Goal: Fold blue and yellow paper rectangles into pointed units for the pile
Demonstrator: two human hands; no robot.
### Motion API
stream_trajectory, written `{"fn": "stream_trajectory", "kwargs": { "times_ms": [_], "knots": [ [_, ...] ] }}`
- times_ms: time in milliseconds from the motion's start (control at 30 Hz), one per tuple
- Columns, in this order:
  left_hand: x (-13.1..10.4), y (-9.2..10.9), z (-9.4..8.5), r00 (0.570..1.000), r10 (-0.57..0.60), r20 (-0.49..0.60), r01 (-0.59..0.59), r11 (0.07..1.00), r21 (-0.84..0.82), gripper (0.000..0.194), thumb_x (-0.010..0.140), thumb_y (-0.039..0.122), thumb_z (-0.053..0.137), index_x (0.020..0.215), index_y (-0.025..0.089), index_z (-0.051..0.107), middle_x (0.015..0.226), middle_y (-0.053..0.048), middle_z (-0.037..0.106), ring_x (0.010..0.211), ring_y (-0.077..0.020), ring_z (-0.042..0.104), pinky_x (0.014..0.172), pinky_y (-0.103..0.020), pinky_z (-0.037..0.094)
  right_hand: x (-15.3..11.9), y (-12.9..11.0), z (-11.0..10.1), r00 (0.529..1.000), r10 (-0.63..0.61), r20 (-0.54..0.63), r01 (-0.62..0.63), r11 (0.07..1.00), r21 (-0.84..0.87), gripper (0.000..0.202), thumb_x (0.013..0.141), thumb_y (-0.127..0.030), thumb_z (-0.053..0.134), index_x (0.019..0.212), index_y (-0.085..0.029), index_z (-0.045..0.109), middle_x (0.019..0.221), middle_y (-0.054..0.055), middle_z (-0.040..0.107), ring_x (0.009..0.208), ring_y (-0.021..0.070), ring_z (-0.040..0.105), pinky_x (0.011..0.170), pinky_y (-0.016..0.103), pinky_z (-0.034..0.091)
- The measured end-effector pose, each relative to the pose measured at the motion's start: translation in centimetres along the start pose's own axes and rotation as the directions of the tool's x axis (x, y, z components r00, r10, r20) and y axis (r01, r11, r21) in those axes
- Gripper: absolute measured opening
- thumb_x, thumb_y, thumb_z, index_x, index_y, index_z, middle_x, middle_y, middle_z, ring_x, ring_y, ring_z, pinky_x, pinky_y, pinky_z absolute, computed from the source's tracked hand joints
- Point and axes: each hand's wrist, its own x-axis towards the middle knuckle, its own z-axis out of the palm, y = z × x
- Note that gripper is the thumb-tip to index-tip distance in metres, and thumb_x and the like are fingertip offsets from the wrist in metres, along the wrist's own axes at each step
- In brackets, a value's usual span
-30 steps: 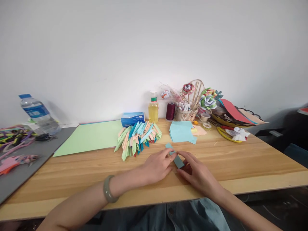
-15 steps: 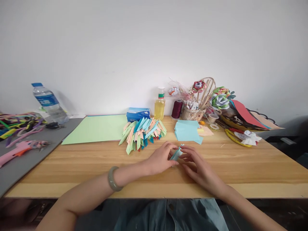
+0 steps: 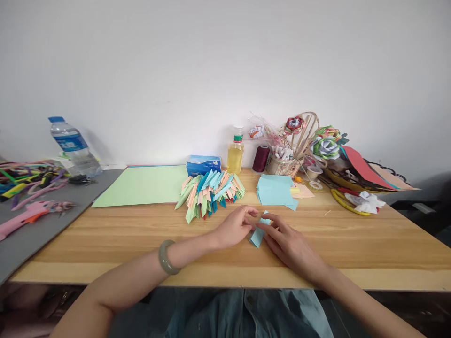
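A small folded light blue paper [image 3: 257, 238] lies slanted on the wooden table, between my hands. My right hand [image 3: 287, 239] rests over its right side, with the thumb beside it and the fingers on its upper part. On the paper's left is my left hand [image 3: 235, 227], fingers curled and fingertips near its upper left edge; whether they pinch it is hidden. A stack of light blue sheets [image 3: 276, 190] lies just beyond my hands. To the left of the stack sits a pile of folded strips [image 3: 207, 192] in green, peach and blue.
Behind stand a blue tissue pack [image 3: 203, 165], an oil bottle [image 3: 235, 157], a dark red thread spool [image 3: 260, 158] and a basket [image 3: 280, 167] with paper flowers. Pink pliers [image 3: 30, 216] and a water bottle [image 3: 75, 149] are at left, a green sheet [image 3: 141, 186] nearer.
The folded paper now lies flatter, with more of its lower part showing. My left hand has drawn slightly left, and my right fingers have moved onto the paper. The view has shifted slightly.
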Motion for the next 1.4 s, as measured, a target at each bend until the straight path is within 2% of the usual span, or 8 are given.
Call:
{"fn": "stream_trajectory", "kwargs": {
  "times_ms": [267,400,533,700,833,967,1233,1400],
  "knots": [
    [-0.3,0.3,0.1,0.996,-0.041,0.074,0.05,0.991,-0.126,0.043,0.072,-0.001,0.051,0.112,0.015,0.046,0.117,-0.011,0.055,0.078,-0.0128,0.063,0.07,-0.027,0.05,0.1,-0.1,-0.1,1.0,-0.011,-0.021,0.01,0.998,-0.06,0.028,0.093,-0.02,0.033,0.109,-0.022,0.056,0.118,0.011,0.053,0.089,0.0191,0.062,0.073,0.034,0.053],
    [-0.6,0.2,0.1,0.995,0.009,0.104,-0.013,0.999,0.035,0.041,0.069,0.0,0.056,0.107,0.014,0.052,0.096,-0.006,0.061,0.08,-0.0151,0.061,0.071,-0.028,0.05,-0.9,0.3,-0.5,0.995,-0.089,-0.044,0.079,0.979,-0.185,0.025,0.093,-0.019,0.035,0.095,-0.02,0.06,0.108,0.01,0.06,0.089,0.0208,0.061,0.07,0.033,0.052],
    [-1.2,0.2,-0.2,0.981,0.113,0.154,-0.153,0.948,0.278,0.031,0.069,0.001,0.059,0.097,0.015,0.059,0.098,-0.004,0.059,0.085,-0.0151,0.059,0.078,-0.028,0.049,-1.4,0.7,-0.7,0.981,-0.188,-0.039,0.172,0.953,-0.249,0.022,0.092,-0.017,0.04,0.089,-0.019,0.061,0.098,0.009,0.064,0.086,0.0214,0.058,0.069,0.033,0.05],
    [-2.4,0.4,-0.7,0.913,0.31,0.264,-0.407,0.708,0.577,0.009,0.083,0.013,0.055,0.087,0.014,0.063,0.092,-0.004,0.061,0.089,-0.0158,0.056,0.083,-0.028,0.047,-1.0,0.5,-0.9,0.978,-0.208,-0.034,0.195,0.955,-0.222,0.022,0.092,-0.017,0.04,0.087,-0.016,0.062,0.086,0.008,0.065,0.08,0.0195,0.056,0.069,0.032,0.048],
    [-3.3,0.0,-0.7,0.826,0.428,0.365,-0.537,0.406,0.739,0.022,0.09,0.014,0.041,0.084,0.012,0.062,0.086,-0.007,0.061,0.083,-0.0176,0.053,0.075,-0.03,0.048,-0.6,0.2,-1.2,0.982,-0.188,-0.027,0.18,0.966,-0.183,0.021,0.092,-0.018,0.041,0.088,-0.015,0.062,0.084,0.008,0.065,0.08,0.0197,0.056,0.069,0.033,0.047],
    [-3.8,-0.3,-0.3,0.774,0.451,0.445,-0.584,0.238,0.776,0.021,0.088,0.008,0.04,0.08,0.01,0.06,0.079,-0.008,0.058,0.079,-0.0181,0.051,0.069,-0.029,0.048,-0.7,0.0,-1.2,0.974,-0.226,-0.012,0.224,0.97,-0.1,0.02,0.091,-0.017,0.042,0.091,-0.016,0.062,0.088,0.008,0.065,0.081,0.0196,0.057,0.071,0.034,0.047],
    [-4.5,0.2,0.3,0.769,0.464,0.438,-0.557,0.153,0.816,0.017,0.088,0.009,0.042,0.08,0.011,0.058,0.074,-0.006,0.055,0.073,-0.0182,0.051,0.064,-0.029,0.047,-0.6,0.0,-0.9,0.998,0.032,0.049,-0.044,0.966,0.254,0.016,0.089,-0.023,0.048,0.084,-0.02,0.063,0.087,0.007,0.063,0.083,0.0179,0.058,0.072,0.03,0.048],
    [-4.6,0.2,0.5,0.772,0.464,0.435,-0.557,0.164,0.814,0.018,0.088,0.009,0.042,0.08,0.01,0.058,0.075,-0.006,0.055,0.073,-0.0182,0.05,0.061,-0.028,0.047,-0.2,-0.6,-0.4,0.967,0.237,0.094,-0.255,0.9,0.352,0.017,0.085,-0.025,0.05,0.072,-0.02,0.059,0.079,0.004,0.061,0.074,0.017,0.058,0.066,0.029,0.046]
  ]
}}
